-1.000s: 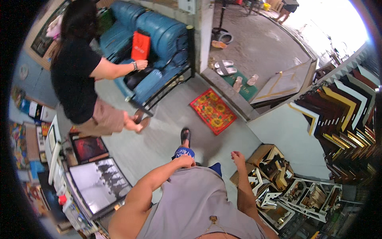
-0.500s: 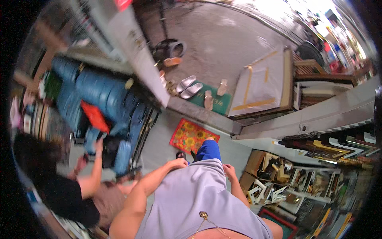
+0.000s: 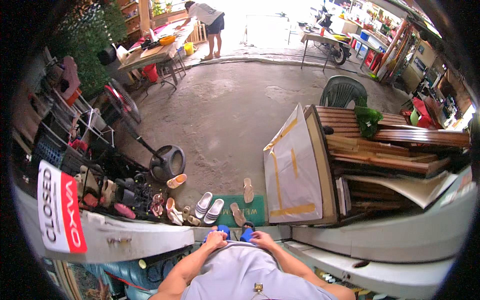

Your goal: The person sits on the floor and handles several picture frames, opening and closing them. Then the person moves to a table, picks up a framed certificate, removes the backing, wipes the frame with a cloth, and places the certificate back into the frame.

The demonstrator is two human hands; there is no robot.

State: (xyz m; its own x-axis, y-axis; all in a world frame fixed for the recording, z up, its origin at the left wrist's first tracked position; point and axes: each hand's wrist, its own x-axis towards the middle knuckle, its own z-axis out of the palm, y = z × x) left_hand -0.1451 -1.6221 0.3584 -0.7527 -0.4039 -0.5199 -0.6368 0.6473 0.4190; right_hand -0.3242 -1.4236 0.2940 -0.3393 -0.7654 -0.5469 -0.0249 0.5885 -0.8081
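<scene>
At the front of my grey shirt, my left hand is closed, fingers curled against the blue shorts by the shirt hem. What it grips, if anything, is hidden. On the other side of the hem, my right hand rests with its fingers loosely stretched toward the shorts and nothing visible in them. A dark sandal shows on one foot, at the doorway. Just ahead lies a green doormat, with a pair of tan flip-flops and white striped slides on or beside it.
A paper-covered framed panel leans against stacked wood at right. Left are several shoes, a round black base with a pole, and a hanging sign. Farther off stand a green chair, tables and another person.
My view has swung up and toward the outdoor yard, and I am closer to the doormat. Both hands are nearer each other at my waist. The person seated at left is out of view.
</scene>
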